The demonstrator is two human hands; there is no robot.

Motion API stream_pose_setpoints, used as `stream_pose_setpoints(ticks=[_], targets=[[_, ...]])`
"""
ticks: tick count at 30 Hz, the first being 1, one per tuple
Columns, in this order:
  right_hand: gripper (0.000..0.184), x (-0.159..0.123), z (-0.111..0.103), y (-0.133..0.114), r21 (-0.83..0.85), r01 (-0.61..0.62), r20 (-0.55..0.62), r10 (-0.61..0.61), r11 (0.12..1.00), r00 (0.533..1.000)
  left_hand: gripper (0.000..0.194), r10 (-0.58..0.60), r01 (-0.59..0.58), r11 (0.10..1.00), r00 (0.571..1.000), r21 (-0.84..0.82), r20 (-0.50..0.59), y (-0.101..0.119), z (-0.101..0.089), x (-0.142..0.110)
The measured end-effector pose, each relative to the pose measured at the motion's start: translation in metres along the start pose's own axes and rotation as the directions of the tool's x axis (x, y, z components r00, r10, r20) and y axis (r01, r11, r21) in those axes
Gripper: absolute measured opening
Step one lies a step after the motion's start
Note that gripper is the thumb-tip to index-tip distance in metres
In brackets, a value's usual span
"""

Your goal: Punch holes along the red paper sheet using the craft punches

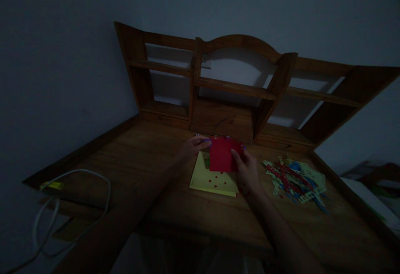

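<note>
A sheet of red paper (pixel 221 156) is held up above the desk in my right hand (pixel 248 170), its thumb pressed flat on the near face at the right. My left hand (pixel 193 147) reaches to the paper's upper left corner, fingers closed round a small purple thing (pixel 206 140) too dark to identify. Below lies a stack of pale yellow paper (pixel 203 180) with several small red cut-outs (pixel 215 177) scattered on top. A green piece (pixel 207 163) shows partly behind the red sheet. Small items with round pale tops (pixel 228 137) stand just behind it.
Punched paper strips and scraps in red, blue and pale yellow (pixel 293 178) are heaped on the right of the wooden desk (pixel 140 149). A wooden shelf unit (pixel 231 86) rises at the back. On the left, a white cable (pixel 108 182) loops over the edge near a yellow item (pixel 51 185).
</note>
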State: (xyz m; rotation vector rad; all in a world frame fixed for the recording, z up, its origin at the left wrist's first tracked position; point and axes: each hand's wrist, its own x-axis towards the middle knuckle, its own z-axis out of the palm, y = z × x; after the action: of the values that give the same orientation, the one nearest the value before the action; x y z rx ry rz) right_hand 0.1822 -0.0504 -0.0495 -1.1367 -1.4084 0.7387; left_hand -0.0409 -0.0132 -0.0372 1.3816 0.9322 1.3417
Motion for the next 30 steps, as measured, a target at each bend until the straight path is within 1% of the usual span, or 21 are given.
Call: stream_pose_setpoints(ticks=[3,6,8,14,17,19,22,27,30], targets=[[0.042,0.000,0.000,-0.003,-0.010,-0.013,-0.006,0.013,1.000,1.000,0.036,0.001,-0.001,1.000,0.998,-0.007,-0.056,-0.001,-0.004,0.002],[0.042,0.000,0.000,-0.007,0.004,-0.021,0.000,0.021,1.000,1.000,0.039,-0.032,0.022,0.997,0.992,-0.079,-0.126,-0.002,-0.007,0.004],[0.041,0.000,-0.001,-0.007,0.011,-0.027,-0.004,0.027,1.000,1.000,0.040,-0.036,0.021,0.994,0.989,-0.108,-0.142,-0.001,-0.009,0.004],[0.043,0.001,0.000,-0.005,0.038,-0.042,-0.022,0.043,0.998,0.999,0.042,-0.028,0.024,0.999,0.986,-0.026,-0.167,0.002,-0.011,0.001],[0.042,0.003,-0.001,-0.005,0.003,-0.010,-0.043,0.010,1.000,0.999,0.042,0.003,-0.003,1.000,0.989,-0.003,-0.149,-0.001,-0.012,0.000],[0.042,0.004,-0.002,-0.005,-0.027,0.006,-0.051,-0.007,1.000,0.999,0.045,-0.027,0.020,0.998,0.993,-0.054,-0.116,-0.005,-0.013,0.002],[0.042,0.005,-0.003,-0.005,-0.017,-0.010,-0.051,0.009,1.000,0.999,0.050,-0.080,0.070,0.990,0.994,-0.125,-0.073,-0.009,-0.013,0.004],[0.041,0.005,-0.005,-0.004,0.076,-0.070,-0.015,0.071,0.995,0.997,0.041,-0.052,0.050,0.998,0.997,-0.045,-0.052,-0.013,-0.008,0.004],[0.042,0.005,-0.007,-0.004,0.136,-0.114,-0.018,0.118,0.984,0.993,0.039,-0.003,0.004,1.000,0.999,0.029,-0.041,-0.016,-0.007,0.002]])
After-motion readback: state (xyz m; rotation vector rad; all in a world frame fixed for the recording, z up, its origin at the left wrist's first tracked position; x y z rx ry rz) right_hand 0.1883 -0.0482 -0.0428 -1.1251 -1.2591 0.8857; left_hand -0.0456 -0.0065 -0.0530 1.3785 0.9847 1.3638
